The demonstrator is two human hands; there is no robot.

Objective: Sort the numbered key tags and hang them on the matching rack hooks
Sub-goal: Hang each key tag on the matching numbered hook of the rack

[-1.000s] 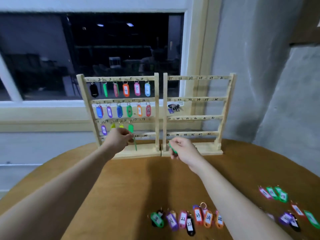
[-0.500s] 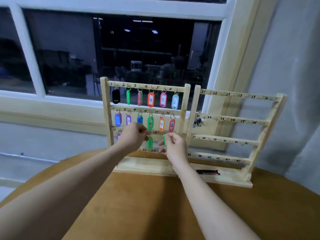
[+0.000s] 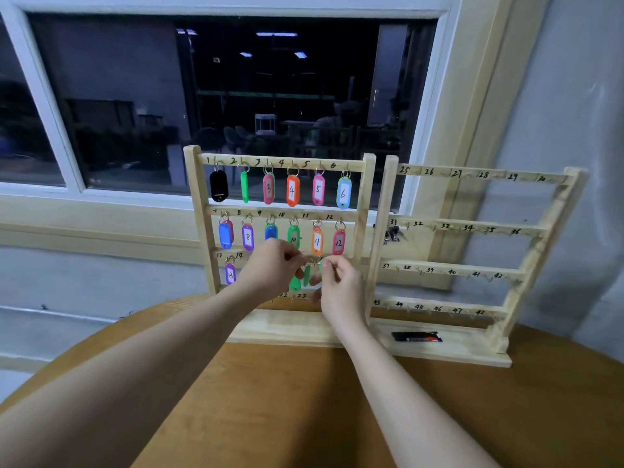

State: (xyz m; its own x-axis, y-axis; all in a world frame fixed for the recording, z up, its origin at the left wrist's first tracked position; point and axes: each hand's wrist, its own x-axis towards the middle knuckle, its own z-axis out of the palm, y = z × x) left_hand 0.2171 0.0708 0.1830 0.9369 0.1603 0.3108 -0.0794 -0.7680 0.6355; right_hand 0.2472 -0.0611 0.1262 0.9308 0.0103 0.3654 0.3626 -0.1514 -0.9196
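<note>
Two hands meet at the third rail of the left pale wooden key rack (image 3: 199, 231), seen from the single head view. The left hand (image 3: 270, 268), its arm reaching in from seven o'clock, has fingers curled at the rail near the middle hooks, pinching what looks like a small metal ring; a green plastic key tag (image 3: 294, 284) hangs just under its fingertips, long axis near vertical. The right hand (image 3: 341, 288), its arm coming up from five o'clock, is curled with thumb and forefinger pinched on a second green tag (image 3: 320, 265), of which only a sliver shows at the fingertips. Between the two hands a third, narrow green tag (image 3: 306, 275) hangs edge-on.

The relation that matters: the hook on that rail lies at about twelve o'clock from the right hand's pinch, very near, and the tag hangs downward from the ring. The right hand is the nearer one for this hook. Whether the ring is already over the hook cannot be told.

Rows one and two of this rack are filled, tags 1 to 12. A purple tag marked 13 (image 3: 230, 274) hangs at nine o'clock from the left hand. The right wooden rack (image 3: 381, 231), numbered 25 to 48, carries only a bunch of keys (image 3: 391, 234) by hook 31
</note>
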